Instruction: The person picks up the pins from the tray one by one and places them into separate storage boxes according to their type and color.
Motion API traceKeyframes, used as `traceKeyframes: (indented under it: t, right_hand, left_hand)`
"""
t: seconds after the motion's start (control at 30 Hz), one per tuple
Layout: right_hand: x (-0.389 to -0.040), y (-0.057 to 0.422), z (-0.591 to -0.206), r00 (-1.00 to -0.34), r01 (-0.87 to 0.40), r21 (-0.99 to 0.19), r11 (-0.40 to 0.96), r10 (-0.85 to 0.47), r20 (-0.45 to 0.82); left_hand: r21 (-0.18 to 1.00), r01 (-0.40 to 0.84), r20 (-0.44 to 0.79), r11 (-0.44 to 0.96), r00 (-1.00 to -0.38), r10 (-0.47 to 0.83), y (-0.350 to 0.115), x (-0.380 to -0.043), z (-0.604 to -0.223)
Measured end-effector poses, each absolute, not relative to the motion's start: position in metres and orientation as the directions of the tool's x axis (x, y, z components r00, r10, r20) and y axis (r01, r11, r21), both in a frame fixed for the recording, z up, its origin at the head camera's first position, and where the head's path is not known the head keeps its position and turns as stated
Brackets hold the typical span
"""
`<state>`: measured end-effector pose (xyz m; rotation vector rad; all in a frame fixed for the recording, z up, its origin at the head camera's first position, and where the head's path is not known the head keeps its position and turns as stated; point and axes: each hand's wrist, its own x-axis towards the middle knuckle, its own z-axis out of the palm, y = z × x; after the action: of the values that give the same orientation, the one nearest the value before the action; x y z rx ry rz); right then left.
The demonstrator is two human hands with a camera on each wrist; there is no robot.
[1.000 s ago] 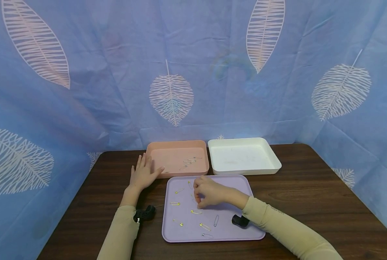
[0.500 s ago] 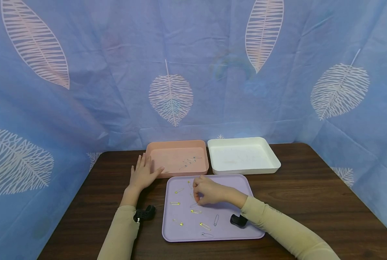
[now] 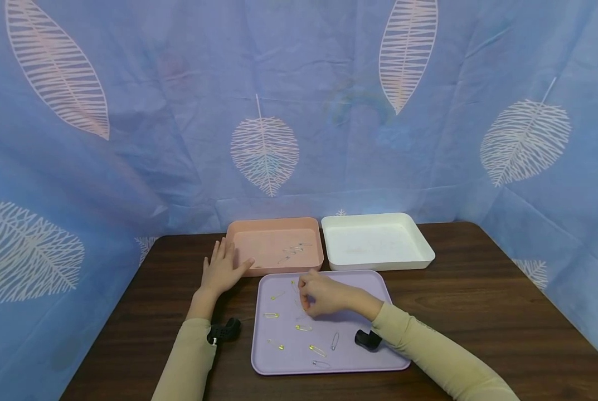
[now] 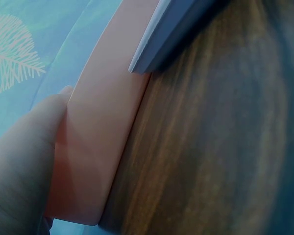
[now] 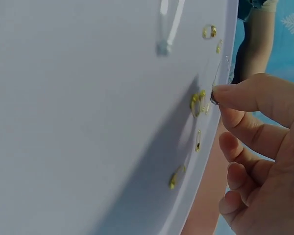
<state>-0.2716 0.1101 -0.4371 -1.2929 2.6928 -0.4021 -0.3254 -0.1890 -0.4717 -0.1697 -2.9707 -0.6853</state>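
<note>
My right hand (image 3: 324,294) is low over the lilac tray (image 3: 369,356), palm turned to the left. In the right wrist view its thumb and index finger pinch a thin safety pin (image 5: 216,81), the other fingers loosely curled. Several gold safety pins (image 3: 303,328) lie scattered on the tray, along with silver ones (image 3: 334,341). My left hand (image 3: 220,273) rests with spread fingers at the left front corner of the pink tray (image 3: 251,239). From the left wrist, the thumb (image 4: 24,152) shows against that tray's outer wall.
Several silver pins (image 3: 292,248) lie in the right part of the pink tray. A white tray (image 3: 374,265) stands beside it at the back right. All stand on a dark wood table (image 3: 479,312), with a blue leaf-patterned curtain (image 3: 329,156) behind.
My right fingertips have shifted slightly toward the back of the lilac tray. My left hand stays at the pink tray's corner.
</note>
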Motion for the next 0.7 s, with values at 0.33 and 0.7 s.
traceKeyframes:
  t: [0.33, 0.7]
  right_hand:
    - [-0.281, 0.111, -0.424, -0.628, -0.764, -0.261, 0.59, -0.773, 0.091]
    - [-0.305, 0.109, -0.414, -0.618, -0.782, -0.247, 0.573, -0.763, 0.187]
  left_hand:
    - [0.425, 0.131, 0.125, 0.896, -0.989, 0.085, -0.189, -0.326, -0.473]
    - [0.426, 0.124, 0.12, 0.896, -0.99, 0.079, -0.189, -0.327, -0.474]
